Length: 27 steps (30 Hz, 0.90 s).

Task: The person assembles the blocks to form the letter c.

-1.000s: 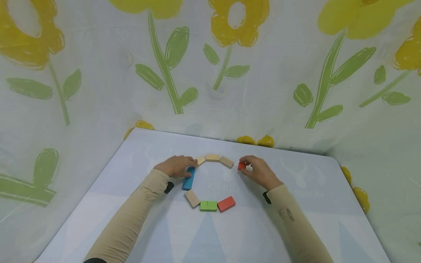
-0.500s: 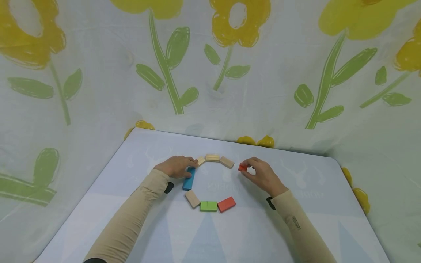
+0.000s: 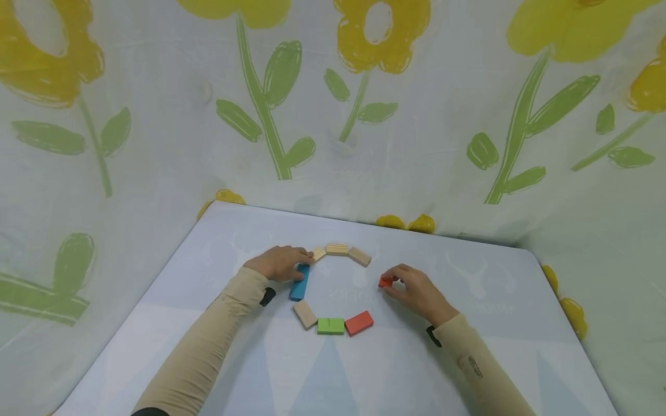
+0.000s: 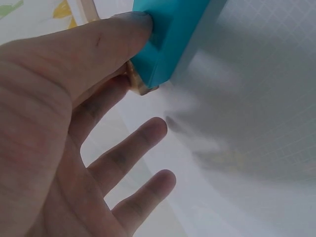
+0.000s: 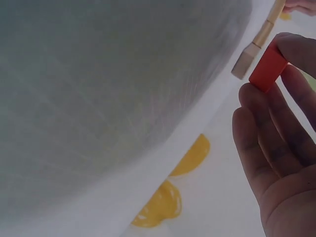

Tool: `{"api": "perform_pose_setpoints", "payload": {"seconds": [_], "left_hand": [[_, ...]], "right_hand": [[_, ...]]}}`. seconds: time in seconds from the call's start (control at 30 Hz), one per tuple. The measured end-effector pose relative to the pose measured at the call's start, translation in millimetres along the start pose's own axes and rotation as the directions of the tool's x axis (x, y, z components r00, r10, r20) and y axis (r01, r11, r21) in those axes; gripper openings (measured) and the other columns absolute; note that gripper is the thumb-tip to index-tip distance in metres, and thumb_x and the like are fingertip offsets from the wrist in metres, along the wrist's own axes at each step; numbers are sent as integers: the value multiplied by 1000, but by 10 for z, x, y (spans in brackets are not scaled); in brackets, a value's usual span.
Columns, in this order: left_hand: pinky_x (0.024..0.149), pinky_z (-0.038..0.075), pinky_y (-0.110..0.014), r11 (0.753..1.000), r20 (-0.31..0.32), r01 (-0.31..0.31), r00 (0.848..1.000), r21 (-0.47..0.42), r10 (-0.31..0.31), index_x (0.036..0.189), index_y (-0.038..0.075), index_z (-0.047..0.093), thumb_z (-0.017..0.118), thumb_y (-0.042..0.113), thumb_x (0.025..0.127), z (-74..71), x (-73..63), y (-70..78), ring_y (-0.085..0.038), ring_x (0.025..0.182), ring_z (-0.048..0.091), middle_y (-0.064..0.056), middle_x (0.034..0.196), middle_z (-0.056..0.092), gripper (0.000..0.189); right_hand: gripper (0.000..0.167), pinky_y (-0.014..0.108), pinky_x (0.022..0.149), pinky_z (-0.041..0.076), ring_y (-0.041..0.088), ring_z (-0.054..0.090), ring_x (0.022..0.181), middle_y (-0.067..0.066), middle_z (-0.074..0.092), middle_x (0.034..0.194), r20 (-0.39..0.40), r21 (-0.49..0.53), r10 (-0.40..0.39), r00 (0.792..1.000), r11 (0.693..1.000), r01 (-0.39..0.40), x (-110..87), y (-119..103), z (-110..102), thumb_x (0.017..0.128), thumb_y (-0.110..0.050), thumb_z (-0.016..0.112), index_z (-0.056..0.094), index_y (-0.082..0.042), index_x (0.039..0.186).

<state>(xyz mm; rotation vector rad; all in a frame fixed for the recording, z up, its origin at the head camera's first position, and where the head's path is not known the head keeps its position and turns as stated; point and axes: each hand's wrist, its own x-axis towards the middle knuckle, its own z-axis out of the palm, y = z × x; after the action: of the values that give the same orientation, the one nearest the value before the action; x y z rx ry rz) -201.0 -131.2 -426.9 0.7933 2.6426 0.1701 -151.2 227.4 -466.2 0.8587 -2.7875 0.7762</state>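
My left hand (image 3: 277, 263) is at the upper left of a ring-like row of blocks. Its thumb lies on the blue block (image 3: 298, 290), with the index finger at the far end beside a small wooden block (image 3: 319, 254). In the left wrist view, thumb and index pinch the end of the blue block (image 4: 175, 37), while the other fingers stretch free. On the other side, my right hand (image 3: 420, 292) pinches a red block (image 3: 385, 281) between thumb and fingertips. The right wrist view shows that red block (image 5: 268, 66) gripped, partly covered by the thumb.
Along the row's far side are a ridged wooden block (image 3: 336, 249) and a plain wooden one (image 3: 360, 256). A wooden block (image 3: 304, 315), a green block (image 3: 330, 326) and another red block (image 3: 359, 323) form its near side. A flowered cloth (image 3: 416, 144) hangs behind the table (image 3: 468, 358).
My right hand has drawn the red block toward me, away from the plain wooden block at the far side. The left hand has stayed in place.
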Motion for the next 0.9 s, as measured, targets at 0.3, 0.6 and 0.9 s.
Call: {"api": "perform_pose_setpoints", "payload": {"seconds": [0.3, 0.6, 0.9], "left_hand": [[115, 39, -50, 1000, 2, -4, 1000, 2, 4, 147, 19, 56, 69, 27, 99, -12, -4, 5, -32, 141, 44, -4, 156, 45, 50], [115, 39, -50, 1000, 3, -7, 1000, -1, 7, 146, 18, 57, 69, 26, 99, -22, -16, 13, -32, 141, 44, -3, 156, 46, 50], [113, 41, -50, 1000, -15, -25, 1000, 0, 25, 145, 16, 58, 71, 25, 97, -17, -19, 8, -33, 139, 47, -5, 154, 48, 50]], "right_hand": [[28, 30, 84, 59, 8, 63, 93, -5, 69, 103, 51, 28, -106, 993, 994, 105, -78, -55, 68, 82, -9, 86, 72, -14, 106], [27, 28, 84, 58, 8, 61, 92, -7, 67, 103, 143, -10, -23, 989, 1000, 25, -95, -148, 90, 84, -13, 84, 72, -15, 109], [29, 27, 87, 58, 7, 61, 95, -7, 67, 106, 202, 30, -64, 977, 998, 59, -116, -203, 84, 86, -15, 84, 72, -15, 113]]}}
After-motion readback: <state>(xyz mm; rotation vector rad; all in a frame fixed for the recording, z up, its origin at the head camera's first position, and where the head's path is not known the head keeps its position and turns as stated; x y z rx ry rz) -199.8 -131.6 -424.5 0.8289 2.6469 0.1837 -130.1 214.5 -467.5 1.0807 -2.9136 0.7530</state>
